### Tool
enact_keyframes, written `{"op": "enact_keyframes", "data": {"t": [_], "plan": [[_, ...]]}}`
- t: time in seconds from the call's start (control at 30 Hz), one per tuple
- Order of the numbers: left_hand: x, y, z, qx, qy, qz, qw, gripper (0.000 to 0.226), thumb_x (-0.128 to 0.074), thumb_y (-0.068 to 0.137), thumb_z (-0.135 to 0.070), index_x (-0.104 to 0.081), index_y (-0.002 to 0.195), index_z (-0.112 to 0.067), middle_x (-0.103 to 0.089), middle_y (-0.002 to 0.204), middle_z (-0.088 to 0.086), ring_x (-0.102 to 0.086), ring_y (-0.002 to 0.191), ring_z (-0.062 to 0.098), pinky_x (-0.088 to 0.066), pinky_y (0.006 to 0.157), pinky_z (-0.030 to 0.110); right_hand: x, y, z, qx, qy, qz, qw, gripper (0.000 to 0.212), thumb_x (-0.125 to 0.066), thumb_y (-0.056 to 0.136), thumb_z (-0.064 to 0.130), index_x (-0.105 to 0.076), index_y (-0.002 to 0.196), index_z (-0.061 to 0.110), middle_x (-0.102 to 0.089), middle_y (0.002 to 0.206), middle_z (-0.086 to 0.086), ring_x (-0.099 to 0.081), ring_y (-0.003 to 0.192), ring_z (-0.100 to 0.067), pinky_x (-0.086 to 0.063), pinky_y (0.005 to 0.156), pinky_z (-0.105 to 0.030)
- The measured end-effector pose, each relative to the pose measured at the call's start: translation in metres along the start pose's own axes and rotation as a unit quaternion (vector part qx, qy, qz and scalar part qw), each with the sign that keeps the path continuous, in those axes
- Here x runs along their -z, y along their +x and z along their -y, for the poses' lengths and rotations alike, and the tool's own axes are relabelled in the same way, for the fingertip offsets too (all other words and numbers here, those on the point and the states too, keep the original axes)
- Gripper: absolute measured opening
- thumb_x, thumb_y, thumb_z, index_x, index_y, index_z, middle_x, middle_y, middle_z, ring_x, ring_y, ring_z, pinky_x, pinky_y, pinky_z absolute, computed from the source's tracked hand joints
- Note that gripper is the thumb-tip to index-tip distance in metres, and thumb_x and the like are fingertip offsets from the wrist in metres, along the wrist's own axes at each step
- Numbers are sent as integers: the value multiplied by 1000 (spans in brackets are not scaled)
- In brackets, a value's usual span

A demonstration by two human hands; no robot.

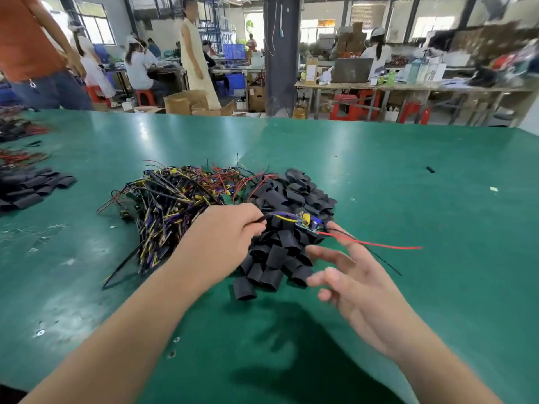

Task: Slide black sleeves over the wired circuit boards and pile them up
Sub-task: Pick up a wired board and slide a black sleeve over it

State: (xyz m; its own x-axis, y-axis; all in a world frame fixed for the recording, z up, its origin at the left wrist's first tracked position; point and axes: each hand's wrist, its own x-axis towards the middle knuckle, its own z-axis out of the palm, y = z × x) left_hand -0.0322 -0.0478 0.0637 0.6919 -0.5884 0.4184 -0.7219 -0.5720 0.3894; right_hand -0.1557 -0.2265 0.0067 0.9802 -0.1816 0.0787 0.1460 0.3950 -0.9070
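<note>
A tangled heap of wired circuit boards (pixel 175 199) lies on the green table (pixel 408 176), with a heap of black sleeves (pixel 291 228) beside it on the right. My left hand (pixel 224 234) pinches the wires of one small circuit board (pixel 306 223) and holds it above the sleeves. A red wire (pixel 379 244) and a black wire trail from that board to the right. My right hand (pixel 350 275) hovers with fingers spread just below the board, one fingertip near the red wire, holding nothing.
At the left table edge lie another bunch of black sleeves (pixel 32 188) and more red-wired parts (pixel 20 156). A small black piece (pixel 430 169) and a white scrap (pixel 493 188) lie on the right. People and workbenches stand beyond the far edge.
</note>
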Motion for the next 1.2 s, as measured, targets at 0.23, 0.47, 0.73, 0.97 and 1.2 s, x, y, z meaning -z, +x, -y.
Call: {"op": "enact_keyframes", "data": {"t": [0.23, 0.47, 0.73, 0.97, 1.2], "plan": [[-36, -25, 1, 34, -82, 140, 986, 14, -52, 96, -25, -64, 102, -20, -69, 80, -3, -64, 66, 14, -51, 68, 36, -2, 26, -9, 38, -23, -130, 991, 6, -59, 88, 7, -63, 86, 4, -68, 73, -10, -66, 60, -18, -50, 55, -19], [-63, -1, -12, -2, -131, 92, 987, 33, -55, 96, -19, -60, 128, -10, -65, 124, 4, -58, 107, 7, -33, 88, 2, 5, 27, -23, 34, -33, -156, 987, 9, -62, 85, -4, -61, 88, 4, -71, 76, -13, -71, 65, -25, -51, 55, -21], [-84, -4, -8, -122, -63, -1, 990, 43, -58, 93, -21, -54, 134, -11, -62, 90, 10, -59, 84, 29, -50, 71, 43, 23, 30, -22, 63, -141, -157, 975, 23, -74, 75, -1, -67, 90, 15, -75, 85, -4, -70, 77, -15, -52, 64, -19], [-78, -13, 22, 65, -139, -116, 981, 47, -62, 90, -31, -47, 134, -24, -61, 91, -14, -57, 75, 10, -40, 69, 24, 24, 53, -12, 39, -557, -119, 821, 32, -63, 81, 2, -64, 92, 33, -64, 93, 17, -58, 78, -6, -38, 68, -7], [-82, -13, 33, 114, -142, -118, 976, 24, -54, 95, -31, -61, 116, -23, -65, 98, -11, -61, 90, 11, -50, 80, 35, 27, 138, -1, 52, -594, -214, 774, 38, -57, 88, 18, -60, 124, 29, -49, 126, -9, -46, 118, -31, -37, 104, -36]]}}
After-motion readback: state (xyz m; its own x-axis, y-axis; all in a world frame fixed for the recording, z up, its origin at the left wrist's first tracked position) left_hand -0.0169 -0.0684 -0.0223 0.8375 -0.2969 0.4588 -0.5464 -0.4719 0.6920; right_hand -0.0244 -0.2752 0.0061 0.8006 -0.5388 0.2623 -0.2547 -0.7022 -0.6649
